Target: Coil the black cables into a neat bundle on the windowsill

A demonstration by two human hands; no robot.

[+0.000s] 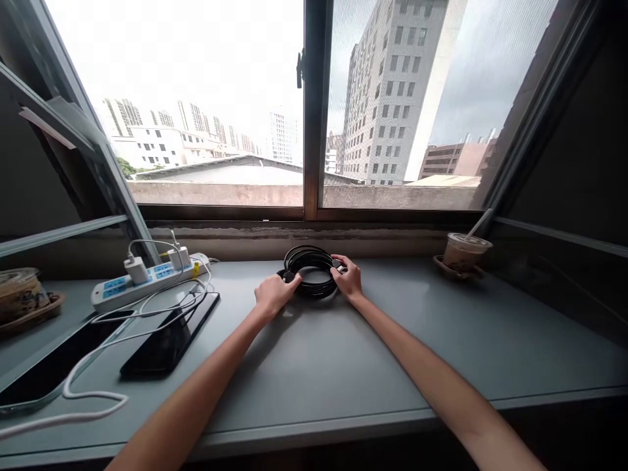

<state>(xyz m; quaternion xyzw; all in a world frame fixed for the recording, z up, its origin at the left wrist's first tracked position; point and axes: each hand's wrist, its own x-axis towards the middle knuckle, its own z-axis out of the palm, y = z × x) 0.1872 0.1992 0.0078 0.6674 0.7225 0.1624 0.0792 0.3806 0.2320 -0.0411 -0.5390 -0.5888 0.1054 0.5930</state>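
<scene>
A coiled black cable (311, 271) lies at twelve o'clock on the grey counter (343, 353), near the window sill. The left hand (273, 294) grasps its nine o'clock edge and the right hand (349, 277) its three o'clock edge, probably so the loops stay together. A power strip (147, 280) sits at ten o'clock.

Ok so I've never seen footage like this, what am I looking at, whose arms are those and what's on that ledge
The single picture comes from a camera worn on a person's head, looking forward and down, so the two bare arms are the wearer's own. The left hand and right hand grip opposite sides of a coiled black cable on a grey sill below a window. To the left lie a power strip with white chargers, white cords and two dark tablets. To the right stands an iced drink with a straw.
</scene>
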